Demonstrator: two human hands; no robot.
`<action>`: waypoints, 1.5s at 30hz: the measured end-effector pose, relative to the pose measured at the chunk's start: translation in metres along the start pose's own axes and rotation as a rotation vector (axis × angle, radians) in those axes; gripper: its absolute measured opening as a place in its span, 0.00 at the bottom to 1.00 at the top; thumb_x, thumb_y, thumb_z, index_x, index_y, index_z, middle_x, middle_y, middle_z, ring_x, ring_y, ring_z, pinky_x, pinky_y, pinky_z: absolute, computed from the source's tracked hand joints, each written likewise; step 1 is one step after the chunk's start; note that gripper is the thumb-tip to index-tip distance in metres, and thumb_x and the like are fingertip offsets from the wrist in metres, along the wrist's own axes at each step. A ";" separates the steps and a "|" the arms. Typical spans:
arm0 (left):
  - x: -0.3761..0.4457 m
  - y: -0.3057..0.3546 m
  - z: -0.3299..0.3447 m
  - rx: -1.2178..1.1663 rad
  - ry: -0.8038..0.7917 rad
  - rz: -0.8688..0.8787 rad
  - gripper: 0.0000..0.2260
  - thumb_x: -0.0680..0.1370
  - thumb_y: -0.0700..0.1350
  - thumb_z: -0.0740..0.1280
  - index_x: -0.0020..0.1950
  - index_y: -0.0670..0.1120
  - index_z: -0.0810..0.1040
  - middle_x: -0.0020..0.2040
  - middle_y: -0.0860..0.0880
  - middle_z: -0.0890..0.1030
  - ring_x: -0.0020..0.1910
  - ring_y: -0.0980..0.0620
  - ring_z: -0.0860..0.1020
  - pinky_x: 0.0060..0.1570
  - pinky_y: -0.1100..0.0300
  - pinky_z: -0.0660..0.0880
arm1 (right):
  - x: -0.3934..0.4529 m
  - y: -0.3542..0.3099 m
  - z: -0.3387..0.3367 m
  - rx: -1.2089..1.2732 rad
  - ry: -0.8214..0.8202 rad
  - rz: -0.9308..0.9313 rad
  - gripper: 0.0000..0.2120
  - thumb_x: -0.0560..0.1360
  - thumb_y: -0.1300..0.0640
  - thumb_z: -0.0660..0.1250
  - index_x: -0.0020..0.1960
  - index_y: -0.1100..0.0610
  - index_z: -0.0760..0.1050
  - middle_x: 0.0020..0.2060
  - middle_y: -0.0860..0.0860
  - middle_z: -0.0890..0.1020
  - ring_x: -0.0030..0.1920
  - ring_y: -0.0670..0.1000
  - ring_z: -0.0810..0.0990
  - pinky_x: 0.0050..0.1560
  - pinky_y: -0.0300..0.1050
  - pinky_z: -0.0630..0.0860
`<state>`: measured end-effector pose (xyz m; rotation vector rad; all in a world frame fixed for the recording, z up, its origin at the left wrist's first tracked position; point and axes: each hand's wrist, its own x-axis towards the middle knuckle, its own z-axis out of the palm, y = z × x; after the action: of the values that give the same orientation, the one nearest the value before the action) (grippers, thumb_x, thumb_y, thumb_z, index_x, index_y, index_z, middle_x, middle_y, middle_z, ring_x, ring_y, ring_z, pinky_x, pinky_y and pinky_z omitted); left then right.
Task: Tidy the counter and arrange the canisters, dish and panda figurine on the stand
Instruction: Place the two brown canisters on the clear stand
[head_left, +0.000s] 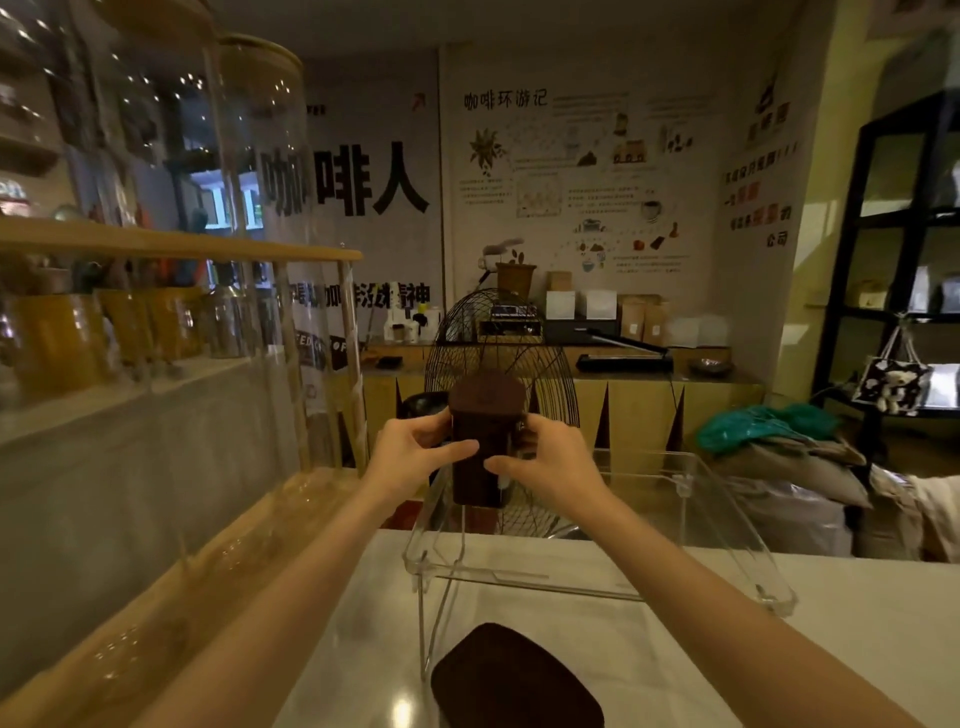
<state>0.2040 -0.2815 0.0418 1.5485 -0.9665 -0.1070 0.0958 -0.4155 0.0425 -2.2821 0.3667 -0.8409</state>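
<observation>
From the head view, our left hand (415, 452) and right hand (550, 462) close their fingers (457, 448) around the tall dark-brown square lidded canister (480, 441), held above the clear acrylic stand (727, 519) on the pale desk (857, 623). It looks rigid and smooth, probably light; we judge that gripping its 2 flat sides is safest.

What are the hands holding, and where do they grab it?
Both the left hand and right hand hold the brown canister by its sides, just below the lid.

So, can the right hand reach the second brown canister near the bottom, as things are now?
Probably not yet: the right hand and left hand both hold the brown canister over the clear stand. The other canister lies unobstructed nearby.
</observation>
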 end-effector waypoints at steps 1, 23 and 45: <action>0.003 -0.004 0.001 -0.020 -0.004 -0.002 0.20 0.67 0.39 0.72 0.59 0.42 0.76 0.53 0.47 0.82 0.52 0.57 0.80 0.46 0.67 0.78 | 0.002 0.003 0.004 0.011 0.013 0.004 0.24 0.65 0.52 0.74 0.59 0.53 0.73 0.53 0.50 0.82 0.52 0.49 0.79 0.46 0.41 0.74; -0.003 -0.008 0.003 0.772 -0.065 -0.018 0.31 0.75 0.60 0.55 0.73 0.49 0.48 0.75 0.46 0.57 0.73 0.49 0.56 0.69 0.55 0.57 | -0.049 0.001 -0.011 -0.605 -0.235 -0.193 0.23 0.75 0.45 0.59 0.67 0.53 0.66 0.69 0.53 0.68 0.72 0.55 0.58 0.69 0.56 0.58; -0.249 0.004 0.036 0.698 -0.239 -0.026 0.43 0.61 0.76 0.53 0.64 0.66 0.28 0.68 0.69 0.29 0.67 0.71 0.33 0.63 0.73 0.39 | -0.178 0.023 -0.034 -0.290 -0.894 0.047 0.36 0.65 0.49 0.74 0.68 0.51 0.62 0.64 0.51 0.74 0.57 0.50 0.76 0.58 0.43 0.75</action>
<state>0.0211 -0.1552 -0.0759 2.2232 -1.2511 0.0356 -0.0616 -0.3676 -0.0372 -2.6269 0.1261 0.3188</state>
